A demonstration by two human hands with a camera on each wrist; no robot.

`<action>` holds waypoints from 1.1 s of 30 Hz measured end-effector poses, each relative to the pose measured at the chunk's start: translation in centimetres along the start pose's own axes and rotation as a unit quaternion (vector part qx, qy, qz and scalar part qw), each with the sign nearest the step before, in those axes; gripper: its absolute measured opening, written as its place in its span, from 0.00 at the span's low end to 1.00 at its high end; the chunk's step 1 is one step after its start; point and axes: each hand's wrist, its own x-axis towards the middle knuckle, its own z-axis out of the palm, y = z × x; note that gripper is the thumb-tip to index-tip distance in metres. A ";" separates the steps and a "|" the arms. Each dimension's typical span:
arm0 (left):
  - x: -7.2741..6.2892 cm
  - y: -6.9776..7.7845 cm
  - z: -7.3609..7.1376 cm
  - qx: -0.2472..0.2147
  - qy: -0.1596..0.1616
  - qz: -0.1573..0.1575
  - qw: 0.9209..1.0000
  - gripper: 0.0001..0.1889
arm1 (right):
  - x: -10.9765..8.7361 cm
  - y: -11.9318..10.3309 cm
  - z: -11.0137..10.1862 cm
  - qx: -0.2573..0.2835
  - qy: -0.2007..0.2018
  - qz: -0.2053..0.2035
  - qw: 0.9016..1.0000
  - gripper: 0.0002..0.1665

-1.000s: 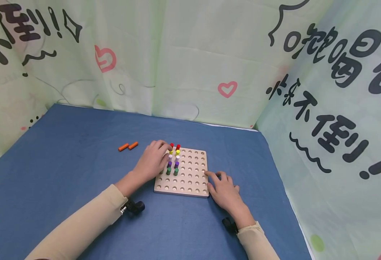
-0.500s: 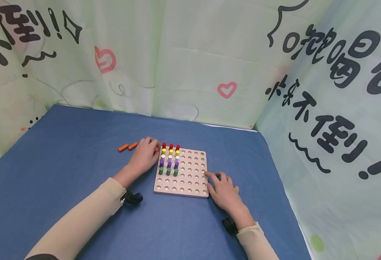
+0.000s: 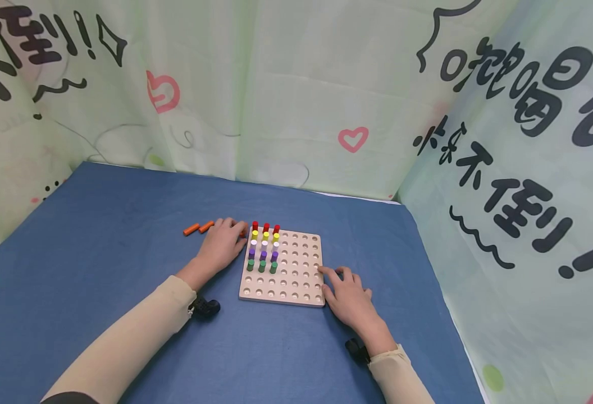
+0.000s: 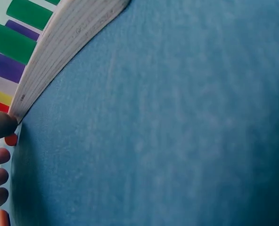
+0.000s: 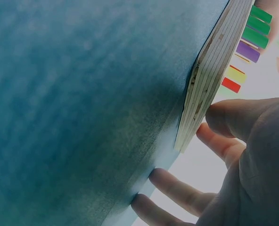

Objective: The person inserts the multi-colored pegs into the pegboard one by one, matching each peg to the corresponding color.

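A square wooden pegboard [image 3: 300,279] lies on the blue cloth. Three columns of pegs stand at its left side, in rows of red [image 3: 266,227], yellow [image 3: 265,236], white [image 3: 264,246], purple [image 3: 263,256] and green [image 3: 261,266]. My left hand [image 3: 220,242] is low beside the board's far left corner. Its thumb and fingers pinch an orange peg [image 4: 11,140], mostly hidden by the hand. At the board's right edge, my right hand [image 3: 349,297] rests with thumb and index finger touching the side; its other fingers [image 5: 177,188] are spread and reach down to the cloth.
Two more orange pegs [image 3: 191,229] lie on the cloth just left of my left hand. A blue cloth [image 3: 140,241] covers the table. Pale printed curtains [image 3: 296,95] hang behind and at both sides of it.
My left hand has moved left off the board's far left corner to the orange peg beside it, uncovering the left column of pegs. The right hand and board stay put.
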 end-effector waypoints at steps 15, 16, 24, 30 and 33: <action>0.2 0.4 0.2 0.030 0.007 -0.023 0.999 0.07 | 0.1 -0.1 -0.1 0.001 0.006 0.001 1.000 0.27; 0.2 0.4 0.2 0.030 0.005 -0.020 0.999 0.08 | 0.1 -0.1 -0.1 0.001 0.006 0.001 1.000 0.27; 0.0 0.5 0.1 0.037 -0.010 -0.003 0.999 0.12 | 0.0 -0.1 -0.1 0.005 0.003 0.000 1.000 0.27; 0.1 0.6 0.1 0.019 -0.017 -0.028 0.999 0.06 | 0.1 0.0 0.0 0.002 -0.001 0.001 1.000 0.27; 0.0 0.6 -0.1 0.002 -0.009 -0.037 0.999 0.06 | 0.2 0.0 0.0 -0.001 -0.002 0.000 1.000 0.27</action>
